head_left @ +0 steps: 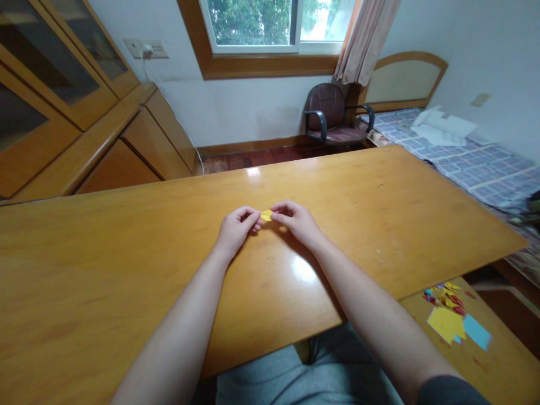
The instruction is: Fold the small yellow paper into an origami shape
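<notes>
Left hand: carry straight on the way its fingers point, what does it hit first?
The left hand points across at the yellow paper piece it pinches. Just past that it would meet the right hand, pinching the other end. They look level, though one view leaves depth unsure.

The folded paper (pixel 266 215) is over the middle of the surface (pixel 126 270), between the left grip (pixel 234 229) at 9 o'clock and the right grip (pixel 298 222) at 3. Beyond the far edge stand cabinets (pixel 84 112) at 10, a chair (pixel 333 115) at 1 and a bed (pixel 472 163) at 2. Paper scraps (pixel 451 315) lie on a lower board (pixel 506 365) at 4.
</notes>
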The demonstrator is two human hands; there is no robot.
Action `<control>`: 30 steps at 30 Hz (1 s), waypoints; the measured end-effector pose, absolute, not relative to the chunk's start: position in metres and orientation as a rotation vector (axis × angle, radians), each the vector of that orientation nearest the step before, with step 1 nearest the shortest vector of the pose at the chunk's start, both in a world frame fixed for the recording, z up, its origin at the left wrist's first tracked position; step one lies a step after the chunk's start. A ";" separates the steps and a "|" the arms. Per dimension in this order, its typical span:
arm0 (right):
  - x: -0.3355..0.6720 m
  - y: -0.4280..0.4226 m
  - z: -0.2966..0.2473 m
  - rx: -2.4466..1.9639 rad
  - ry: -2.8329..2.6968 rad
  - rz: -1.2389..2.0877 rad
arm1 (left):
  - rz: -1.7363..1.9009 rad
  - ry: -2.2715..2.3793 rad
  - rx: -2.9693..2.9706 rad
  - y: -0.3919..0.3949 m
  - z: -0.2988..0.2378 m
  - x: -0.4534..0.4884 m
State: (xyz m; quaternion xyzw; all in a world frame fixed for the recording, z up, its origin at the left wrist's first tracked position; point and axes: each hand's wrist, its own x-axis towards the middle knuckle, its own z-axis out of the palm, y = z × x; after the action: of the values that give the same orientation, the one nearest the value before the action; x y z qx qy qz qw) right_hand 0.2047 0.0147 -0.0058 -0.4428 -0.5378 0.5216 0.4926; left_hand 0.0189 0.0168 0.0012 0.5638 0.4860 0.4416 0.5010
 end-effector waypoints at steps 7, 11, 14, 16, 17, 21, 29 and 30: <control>0.205 0.016 -0.007 -1.047 -1.229 1.369 | 1.069 1.184 1.370 0.019 -0.004 0.018; 0.205 0.013 -0.005 -1.068 -1.140 1.437 | 1.104 1.202 1.378 0.020 -0.005 0.018; 0.205 0.012 -0.003 -1.064 -1.052 1.478 | 1.231 1.224 1.462 0.018 -0.003 0.018; 0.204 0.012 -0.003 -1.049 -1.012 1.493 | 1.273 1.181 1.676 0.015 0.001 0.018; 0.203 0.012 -0.002 -1.041 -0.996 1.502 | 1.264 1.148 1.808 0.014 0.003 0.018; 0.203 0.012 -0.002 -1.006 -0.935 1.571 | 1.214 1.093 2.147 0.011 0.007 0.018; 0.204 0.013 -0.002 -0.953 -0.992 1.609 | 1.149 1.079 2.208 0.013 0.006 0.015; 0.204 0.013 -0.002 -0.955 -1.009 1.593 | 1.155 1.080 2.198 0.013 0.006 0.015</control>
State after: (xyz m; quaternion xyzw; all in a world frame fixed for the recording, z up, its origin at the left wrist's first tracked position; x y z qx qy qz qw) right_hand 0.2041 0.0129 -0.0018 -0.3934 -0.4156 0.6563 0.4918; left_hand 0.0146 0.0126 0.0063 0.7927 0.3895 0.4165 0.2152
